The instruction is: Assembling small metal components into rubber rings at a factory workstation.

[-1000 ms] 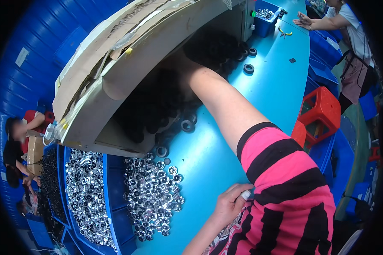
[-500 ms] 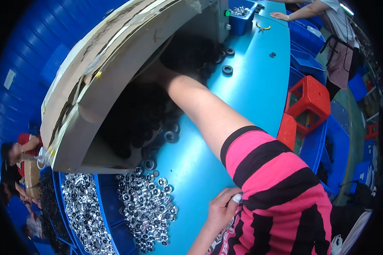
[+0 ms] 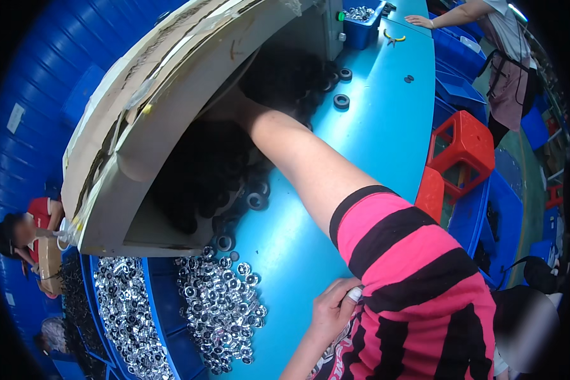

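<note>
My right arm point(image 3: 304, 152) inside the shaded box point(image 3: 133, 155): touch guides best; its fingers hidden, left hand point(image 3: 330, 308) curled, I cannot tell either grip.

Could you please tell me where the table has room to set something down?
The table is bare between the silver pieces and left hand, and right of the nearer loose black ring; black rings crowd inside the pale box.

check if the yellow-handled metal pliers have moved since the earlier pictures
No; against the flat turquoise tabletop, the pliers lie where they did; the whole view has shifted instead.
</note>
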Available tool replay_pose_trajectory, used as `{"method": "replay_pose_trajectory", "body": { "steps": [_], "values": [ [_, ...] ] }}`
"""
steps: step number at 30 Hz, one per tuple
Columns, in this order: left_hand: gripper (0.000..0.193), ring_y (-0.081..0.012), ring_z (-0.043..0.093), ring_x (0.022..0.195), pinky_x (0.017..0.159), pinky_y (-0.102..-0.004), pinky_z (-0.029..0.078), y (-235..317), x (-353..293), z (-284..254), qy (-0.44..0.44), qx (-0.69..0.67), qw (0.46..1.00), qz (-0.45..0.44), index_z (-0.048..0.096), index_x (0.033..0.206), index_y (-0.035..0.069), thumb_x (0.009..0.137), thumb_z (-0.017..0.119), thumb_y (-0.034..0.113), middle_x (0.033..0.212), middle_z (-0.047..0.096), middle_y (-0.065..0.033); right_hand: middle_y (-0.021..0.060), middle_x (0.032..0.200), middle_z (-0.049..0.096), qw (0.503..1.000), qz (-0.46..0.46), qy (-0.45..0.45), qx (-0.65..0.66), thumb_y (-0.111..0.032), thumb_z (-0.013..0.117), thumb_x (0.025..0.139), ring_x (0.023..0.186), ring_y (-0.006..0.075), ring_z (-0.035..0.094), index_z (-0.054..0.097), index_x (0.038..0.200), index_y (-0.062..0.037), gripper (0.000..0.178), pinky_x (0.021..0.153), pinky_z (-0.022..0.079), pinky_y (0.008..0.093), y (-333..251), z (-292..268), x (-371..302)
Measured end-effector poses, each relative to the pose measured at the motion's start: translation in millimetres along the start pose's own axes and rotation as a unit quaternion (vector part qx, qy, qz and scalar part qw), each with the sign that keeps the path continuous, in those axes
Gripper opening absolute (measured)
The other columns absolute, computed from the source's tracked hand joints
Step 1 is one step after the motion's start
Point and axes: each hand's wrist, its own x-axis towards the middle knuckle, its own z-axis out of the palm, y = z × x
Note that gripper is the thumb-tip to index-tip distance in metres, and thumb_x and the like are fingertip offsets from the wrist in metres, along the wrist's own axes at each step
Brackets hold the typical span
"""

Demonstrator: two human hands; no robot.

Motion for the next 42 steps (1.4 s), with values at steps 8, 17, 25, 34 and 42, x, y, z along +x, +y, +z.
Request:
{"method": "replay_pose_trajectory", "body": {
  "steps": [8,17,25,34,42],
  "values": [
    [0.021,-0.0273,0.071,0.093,0.079,-0.0335,0.056,-4.7,0.0,0.2,-0.009,-0.012,1.000,0.012,0.069,0.114,0.002,0.095,0.062,-0.003,0.103,0.071,-0.0135,0.0141,0.163,0.035,0.989,0.042,-0.135,-0.037,-0.058,0.052,0.096,0.152,0.0362,0.026,0.043,0.155,-0.0154,0.073,0.121,0.021,0.0601,13.8,14.5,9.9],
    [0.022,-0.0275,0.071,0.092,0.079,-0.0338,0.056,-6.9,-2.2,1.4,-0.003,-0.020,1.000,0.006,0.069,0.115,0.002,0.095,0.062,-0.004,0.103,0.071,-0.0140,0.0166,0.137,0.057,0.996,0.005,-0.051,-0.067,-0.045,0.059,0.096,0.128,0.0328,0.052,0.057,0.135,-0.0082,0.053,0.110,0.041,0.0481,-0.7,3.7,4.8],
    [0.016,-0.0268,0.071,0.090,0.078,-0.0331,0.056,-5.7,-1.7,0.6,-0.003,-0.010,1.000,0.006,0.069,0.112,0.001,0.097,0.063,0.000,0.101,0.071,-0.0133,0.0133,0.149,0.049,0.995,-0.003,-0.032,-0.095,-0.055,0.053,0.097,0.138,0.0332,0.043,0.054,0.141,-0.0133,0.061,0.117,0.033,0.0487,10.1,17.1,-0.4],
    [0.013,-0.0246,0.071,0.087,0.077,-0.0318,0.055,1.7,0.5,2.7,0.010,-0.007,1.000,-0.008,0.070,0.108,0.000,0.097,0.066,0.004,0.098,0.071,-0.0135,0.0148,0.159,0.034,0.995,-0.020,-0.021,-0.092,-0.065,0.067,0.086,0.149,0.0351,0.027,0.038,0.155,-0.0124,0.091,0.123,0.017,0.0576,6.8,21.3,-7.8],
    [0.013,-0.0248,0.069,0.082,0.074,-0.0314,0.054,-7.6,-11.5,-1.5,0.032,-0.121,0.978,-0.167,0.068,0.106,-0.001,0.093,0.067,-0.001,0.095,0.069,-0.0141,0.0109,0.164,0.030,0.984,0.026,-0.060,-0.166,-0.063,0.058,0.093,0.152,0.0341,0.024,0.035,0.157,-0.0146,0.084,0.125,0.016,0.0539,15.5,43.0,-13.6]
  ]
}}
